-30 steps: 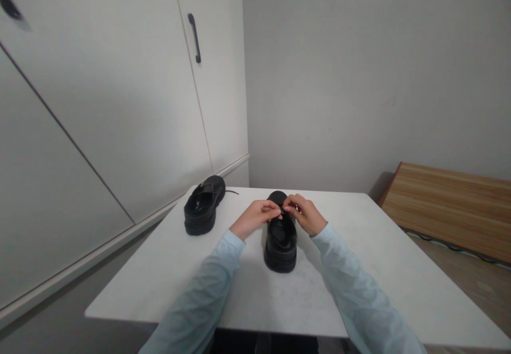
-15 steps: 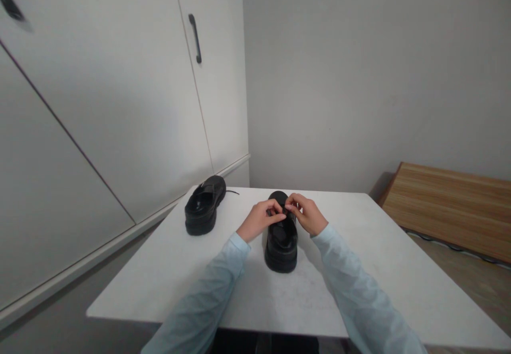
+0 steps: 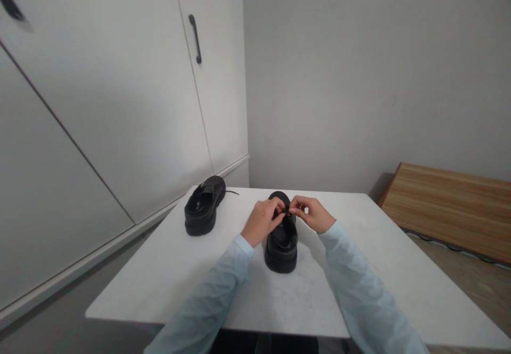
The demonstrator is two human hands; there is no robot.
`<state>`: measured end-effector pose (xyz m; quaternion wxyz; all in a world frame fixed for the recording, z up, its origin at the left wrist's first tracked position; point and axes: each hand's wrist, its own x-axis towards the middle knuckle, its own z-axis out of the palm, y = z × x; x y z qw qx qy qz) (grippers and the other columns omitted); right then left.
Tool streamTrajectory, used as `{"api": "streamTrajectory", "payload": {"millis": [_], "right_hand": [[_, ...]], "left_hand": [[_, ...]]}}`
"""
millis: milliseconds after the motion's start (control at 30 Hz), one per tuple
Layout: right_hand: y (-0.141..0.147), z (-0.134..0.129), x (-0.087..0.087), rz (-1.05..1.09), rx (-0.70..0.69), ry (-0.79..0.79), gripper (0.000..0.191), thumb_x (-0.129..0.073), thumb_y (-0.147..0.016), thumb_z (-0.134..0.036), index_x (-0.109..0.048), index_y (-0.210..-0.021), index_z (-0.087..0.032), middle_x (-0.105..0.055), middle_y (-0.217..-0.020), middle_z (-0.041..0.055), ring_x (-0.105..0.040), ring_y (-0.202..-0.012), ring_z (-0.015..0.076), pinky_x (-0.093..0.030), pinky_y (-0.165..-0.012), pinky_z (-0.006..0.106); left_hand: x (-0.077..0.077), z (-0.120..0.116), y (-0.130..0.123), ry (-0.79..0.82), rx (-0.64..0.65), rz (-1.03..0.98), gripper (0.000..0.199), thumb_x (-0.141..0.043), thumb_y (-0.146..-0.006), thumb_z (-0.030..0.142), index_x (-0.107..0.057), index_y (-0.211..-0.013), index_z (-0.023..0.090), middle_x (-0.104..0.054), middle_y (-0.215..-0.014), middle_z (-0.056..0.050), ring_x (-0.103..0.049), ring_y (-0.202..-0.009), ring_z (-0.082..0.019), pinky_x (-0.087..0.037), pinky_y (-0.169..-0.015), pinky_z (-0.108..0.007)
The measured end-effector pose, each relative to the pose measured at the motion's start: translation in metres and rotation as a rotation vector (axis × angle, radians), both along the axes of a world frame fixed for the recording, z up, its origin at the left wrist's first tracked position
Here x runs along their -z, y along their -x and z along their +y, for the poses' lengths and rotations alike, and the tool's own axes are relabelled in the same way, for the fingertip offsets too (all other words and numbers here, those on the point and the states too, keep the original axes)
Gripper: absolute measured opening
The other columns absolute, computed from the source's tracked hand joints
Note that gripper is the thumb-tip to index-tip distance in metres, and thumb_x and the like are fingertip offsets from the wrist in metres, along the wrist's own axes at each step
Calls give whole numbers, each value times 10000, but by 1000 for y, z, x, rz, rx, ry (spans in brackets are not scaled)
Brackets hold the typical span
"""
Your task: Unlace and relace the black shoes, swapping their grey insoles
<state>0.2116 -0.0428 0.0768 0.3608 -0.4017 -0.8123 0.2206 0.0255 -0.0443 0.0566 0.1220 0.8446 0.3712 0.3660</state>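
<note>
A black shoe (image 3: 281, 258) stands upright in the middle of the table, heel towards me and toe pointing away. My left hand (image 3: 264, 219) reaches over its left side, thumb and fingers pinched at the lacing. From the right, my right hand (image 3: 310, 213) pinches close beside it above the lacing. Both seem to hold the dark shoelace, though it is thin and mostly hidden by the fingers. The other black shoe (image 3: 200, 225) sits at the far left of the table, with a loose lace end (image 3: 232, 192) sticking out to its right.
The white table (image 3: 159, 285) spreads under both shoes. White cabinet doors (image 3: 120, 104) with dark handles stand along the left, and a grey wall (image 3: 371, 77) rises behind. Low on the right is a wood-grain board (image 3: 451, 205).
My right hand has shifted slightly right and down, and my left hand slightly right and closer over the shoe. Both shoes stay where they were.
</note>
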Motion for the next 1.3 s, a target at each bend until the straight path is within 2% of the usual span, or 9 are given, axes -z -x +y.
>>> {"api": "streamTrajectory", "payload": {"millis": [200,433,533,667,900,1133,1300], "right_hand": [[-3,3,4,-44,-48,97,217,-572,-800,-355,-600,-711,-160,-643,-661,26,-554,-625,140,-403,-562,246],[-5,5,6,-31,-77,124,224,-583,-792,-353,-605,-696,-152,-627,-654,30,-555,-629,141,-409,-574,248],[-6,5,6,-34,-70,122,229,-586,-786,-365,-602,-706,-151,-617,-681,29,-548,-642,141,-408,-575,247],[-9,7,6,-34,-58,71,183,-576,-790,-322,-580,-708,-159,-587,-725,26,-530,-670,137,-412,-598,251],[-15,15,15,-29,-22,14,159,-520,-816,-273,-525,-693,-173,-505,-710,4,-480,-634,118,-404,-572,242],[-23,18,22,-72,-20,141,228,-506,-835,-331,-510,-674,-169,-484,-699,-11,-483,-568,90,-417,-524,228],[-35,20,22,-37,-39,286,329,-534,-803,-465,-502,-655,-172,-497,-643,-11,-511,-557,106,-431,-480,228]], "left_hand": [[2,0,0,-87,-57,147,165,-516,-832,211,-650,-927,225,-631,-868,-40,-564,-868,-194,-347,-780,-322],[0,8,11,-107,-2,151,139,-606,-807,312,-688,-899,246,-681,-823,-44,-533,-840,-204,-285,-856,-369],[-3,11,18,-123,-11,156,132,-614,-802,345,-684,-825,235,-684,-783,-36,-520,-812,-199,-258,-868,-381],[-5,14,25,-128,-56,146,179,-580,-825,361,-666,-762,217,-647,-743,-32,-502,-795,-192,-275,-830,-361],[-7,13,30,-209,-196,136,180,-573,-827,373,-636,-846,205,-573,-919,-47,-505,-905,-198,-334,-794,-322],[-10,18,41,-180,-275,163,177,-517,-866,354,-614,-832,210,-585,-905,-40,-504,-912,-204,-325,-799,-328],[-12,23,57,-175,-344,189,194,-471,-889,339,-587,-809,204,-604,-839,-32,-517,-855,-201,-314,-745,-310]]}}
